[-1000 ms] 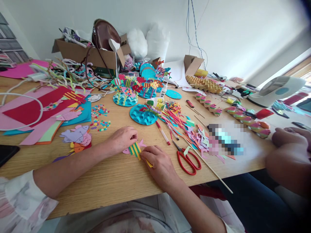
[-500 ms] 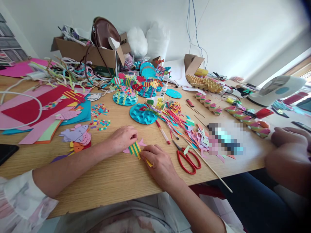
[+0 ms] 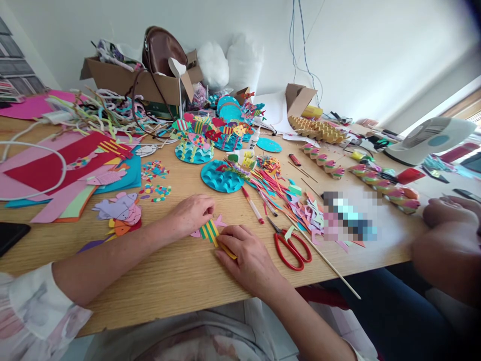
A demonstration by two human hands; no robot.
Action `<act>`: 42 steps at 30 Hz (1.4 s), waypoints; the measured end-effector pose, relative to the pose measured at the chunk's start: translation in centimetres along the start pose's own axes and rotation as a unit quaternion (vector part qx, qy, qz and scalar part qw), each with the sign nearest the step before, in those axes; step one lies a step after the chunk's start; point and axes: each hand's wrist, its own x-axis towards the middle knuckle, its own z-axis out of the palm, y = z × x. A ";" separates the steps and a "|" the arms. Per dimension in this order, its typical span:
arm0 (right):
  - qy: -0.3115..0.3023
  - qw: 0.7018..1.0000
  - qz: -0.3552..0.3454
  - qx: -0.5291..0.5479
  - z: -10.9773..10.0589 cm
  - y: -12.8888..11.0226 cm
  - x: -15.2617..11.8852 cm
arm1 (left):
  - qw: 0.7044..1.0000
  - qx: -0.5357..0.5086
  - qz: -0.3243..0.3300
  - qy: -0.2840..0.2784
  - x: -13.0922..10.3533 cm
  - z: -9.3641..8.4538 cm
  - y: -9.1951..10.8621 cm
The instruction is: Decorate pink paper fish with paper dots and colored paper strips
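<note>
A pink paper fish (image 3: 220, 220) lies flat on the table before me, mostly covered by green and yellow paper strips (image 3: 209, 232). My left hand (image 3: 193, 214) is closed, its fingertips pressed at the upper end of these strips. Between the thumb and fingers of my right hand (image 3: 246, 256) is a yellow paper strip (image 3: 227, 251), beside the strips' lower end. Red-handled scissors (image 3: 291, 249) rest right of that hand. Further left are cut-out paper fish (image 3: 116, 206) in lilac, pink and orange.
A thin wooden stick (image 3: 326, 260) overhangs the front edge. Paper scraps (image 3: 308, 210), a pen (image 3: 252, 204) and a blue wavy disc (image 3: 221, 176) lie beyond my hands. Coloured sheets (image 3: 41, 170) spread left. Another person's hands (image 3: 449, 215) are at the right.
My right hand and the yellow strip have barely shifted. My left hand stays at the upper end of the strips. The view has moved very slightly.
</note>
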 end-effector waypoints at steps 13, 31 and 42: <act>-0.038 0.996 0.039 0.065 -3.2 0.1 -0.1 | 0.997 0.061 0.010 -0.042 0.4 -0.5 0.0; -0.155 0.971 0.148 0.101 -1.3 2.2 6.8 | 0.996 0.050 -0.018 -0.067 1.0 -0.7 0.3; -0.170 0.968 0.149 0.109 -1.0 2.7 7.2 | 0.997 0.062 0.049 -0.007 -2.2 -2.8 0.7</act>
